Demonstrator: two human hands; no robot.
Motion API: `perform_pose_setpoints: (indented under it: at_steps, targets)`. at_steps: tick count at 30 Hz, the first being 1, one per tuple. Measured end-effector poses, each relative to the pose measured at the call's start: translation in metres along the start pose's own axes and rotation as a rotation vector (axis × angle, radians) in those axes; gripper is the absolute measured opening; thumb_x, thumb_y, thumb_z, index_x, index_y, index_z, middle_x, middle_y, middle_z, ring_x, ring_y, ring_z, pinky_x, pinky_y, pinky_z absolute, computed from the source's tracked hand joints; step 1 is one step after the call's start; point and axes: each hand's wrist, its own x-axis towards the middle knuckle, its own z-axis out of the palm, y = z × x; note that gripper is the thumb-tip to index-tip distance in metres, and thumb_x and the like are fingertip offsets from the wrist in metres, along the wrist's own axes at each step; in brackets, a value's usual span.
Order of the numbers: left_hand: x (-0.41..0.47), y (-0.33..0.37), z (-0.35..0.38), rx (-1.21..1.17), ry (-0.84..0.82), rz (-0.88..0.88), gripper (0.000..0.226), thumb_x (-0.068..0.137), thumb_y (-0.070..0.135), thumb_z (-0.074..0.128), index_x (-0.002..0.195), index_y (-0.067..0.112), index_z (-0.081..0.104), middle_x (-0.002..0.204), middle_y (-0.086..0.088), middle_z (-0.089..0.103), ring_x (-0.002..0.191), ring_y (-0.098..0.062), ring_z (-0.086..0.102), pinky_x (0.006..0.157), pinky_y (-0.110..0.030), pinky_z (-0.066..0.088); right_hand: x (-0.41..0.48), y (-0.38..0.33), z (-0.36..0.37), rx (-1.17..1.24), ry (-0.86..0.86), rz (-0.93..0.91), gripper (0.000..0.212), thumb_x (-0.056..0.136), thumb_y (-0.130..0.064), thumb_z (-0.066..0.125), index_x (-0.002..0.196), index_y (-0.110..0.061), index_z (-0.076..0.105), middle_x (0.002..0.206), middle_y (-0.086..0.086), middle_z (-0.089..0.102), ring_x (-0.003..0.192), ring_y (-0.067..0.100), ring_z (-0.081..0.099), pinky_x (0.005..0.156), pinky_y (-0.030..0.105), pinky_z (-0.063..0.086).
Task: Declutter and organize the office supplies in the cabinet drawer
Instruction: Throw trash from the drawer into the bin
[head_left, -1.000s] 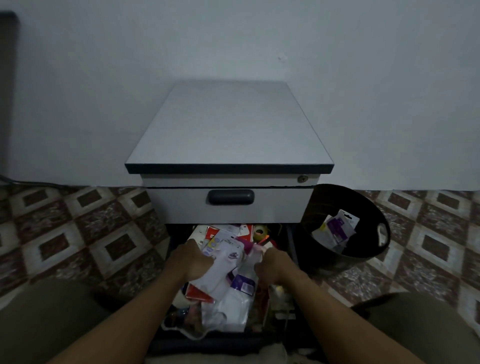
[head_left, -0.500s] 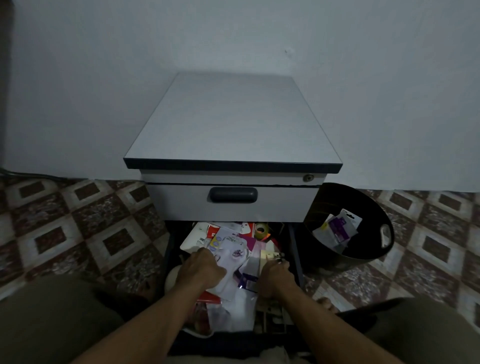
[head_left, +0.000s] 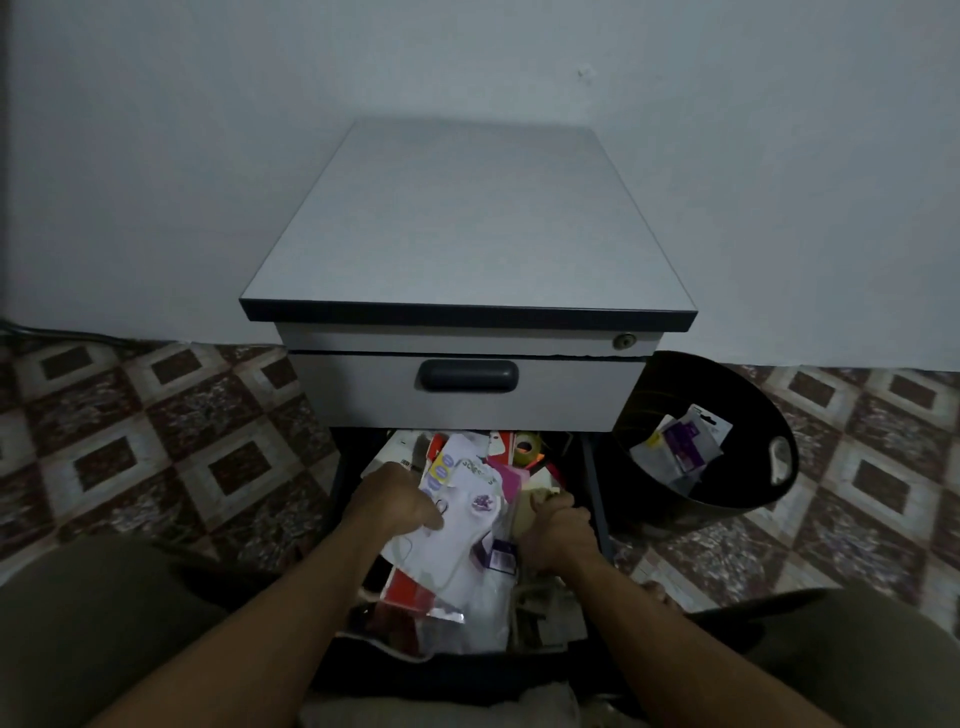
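— Well, where do the supplies lie?

— In the open bottom drawer (head_left: 592, 483), pulled out in front of the low grey cabinet with the dark-edged top (head_left: 467, 218), below its closed upper drawer with the dark handle (head_left: 468, 375). The heap is packets and red cards. A yellowish roll of tape (head_left: 525, 446) sits close under the cabinet's front.

— And the hands?

— The left hand (head_left: 395, 501) holds a white plastic packet with purple print (head_left: 467, 514), thumb on top, over that heap. The right hand (head_left: 558, 527) is curled down into the clutter towards the cabinet's right side. Whether it grips anything, I cannot tell.

— Anything else?

— A round black bin (head_left: 649, 395) stands just right of the cabinet on the brown patterned tiles (head_left: 156, 441), with white and purple packets (head_left: 680, 447) inside.
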Motion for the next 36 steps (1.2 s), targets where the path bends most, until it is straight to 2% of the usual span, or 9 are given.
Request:
perform_pose_setpoints:
  at_steps: [3,7,11,14,21,25,31,34,36]
  targets:
    - [0.002,-0.004,-0.001,0.005,-0.038,-0.002,0.045,0.053,0.028,0.091,0.089,0.008,0.072,0.092,-0.005,0.072,0.083,-0.020,0.069,0.075,-0.029,0.059,0.003,0.001,0.004,0.065,-0.015,0.052,0.076,0.094,-0.033,0.058,0.145,0.009,0.022,0.148,0.021,0.038,0.136,0.034,0.041,0.111,0.039,0.040]
    - [-0.001,-0.006,0.011,-0.045,-0.051,0.012,0.022,0.071,0.024,0.083,0.076,0.013,0.064,0.080,-0.003,0.066,0.076,-0.017,0.065,0.057,-0.022,0.050,0.002,0.005,0.003,0.103,-0.018,0.042,0.069,0.101,-0.035,0.048,0.147,0.010,0.023,0.152,0.024,0.032,0.139,0.034,0.037,0.113,0.035,0.033]
    - [-0.005,-0.006,0.024,-0.130,-0.090,-0.015,0.026,0.074,0.020,0.080,0.093,0.009,0.065,0.090,-0.008,0.067,0.087,-0.024,0.067,0.077,-0.042,0.062,0.009,0.012,0.012,0.165,-0.033,0.031,0.052,0.100,-0.040,0.046,0.139,-0.004,0.047,0.143,0.016,0.049,0.131,0.028,0.049,0.105,0.031,0.041]
    - [-0.005,-0.007,0.029,-0.140,-0.086,-0.009,0.022,0.077,0.022,0.079,0.083,0.012,0.061,0.082,-0.005,0.066,0.081,-0.020,0.066,0.076,-0.040,0.062,0.008,0.012,0.013,0.278,-0.039,0.092,0.045,0.092,-0.032,0.057,0.130,-0.007,0.055,0.130,0.016,0.058,0.120,0.030,0.056,0.098,0.033,0.047]
    - [-0.007,-0.010,0.027,-0.264,-0.078,0.027,0.032,0.066,0.024,0.084,0.094,0.018,0.072,0.087,-0.003,0.074,0.081,-0.020,0.070,0.052,-0.026,0.052,0.005,0.005,0.005,0.410,0.014,0.148,0.052,0.098,-0.033,0.052,0.138,-0.001,0.043,0.141,0.019,0.047,0.130,0.035,0.047,0.105,0.035,0.041]
    - [-0.005,-0.010,0.027,-0.281,-0.068,0.031,0.031,0.058,0.020,0.089,0.086,0.017,0.074,0.085,-0.001,0.075,0.079,-0.020,0.072,0.070,-0.035,0.061,0.005,-0.001,0.005,0.504,0.053,0.178,0.065,0.095,-0.042,0.053,0.144,-0.002,0.036,0.146,0.021,0.041,0.132,0.038,0.044,0.110,0.040,0.038]
    - [-0.002,-0.005,0.031,-0.347,-0.081,0.001,0.042,0.057,0.016,0.089,0.095,0.011,0.071,0.093,-0.003,0.074,0.085,-0.021,0.070,0.081,-0.038,0.061,0.001,0.003,0.006,0.636,0.058,0.172,0.055,0.087,-0.035,0.059,0.130,-0.001,0.052,0.119,0.015,0.065,0.104,0.031,0.063,0.081,0.031,0.053]
    - [0.002,-0.006,0.033,-0.413,-0.115,-0.032,0.049,0.057,0.010,0.090,0.101,0.007,0.069,0.098,-0.007,0.073,0.088,-0.024,0.070,0.081,-0.038,0.060,0.001,0.003,0.003,0.641,0.038,0.126,0.036,0.092,-0.028,0.059,0.116,-0.003,0.064,0.102,0.010,0.068,0.084,0.023,0.062,0.050,0.017,0.042]
    - [0.004,-0.008,0.031,-0.451,-0.127,-0.049,0.051,0.057,0.008,0.090,0.103,0.003,0.068,0.100,-0.011,0.073,0.090,-0.028,0.070,0.082,-0.040,0.060,0.002,0.005,0.002,0.664,0.031,0.138,0.031,0.091,-0.026,0.060,0.110,-0.002,0.067,0.100,0.011,0.069,0.087,0.026,0.065,0.060,0.021,0.047]
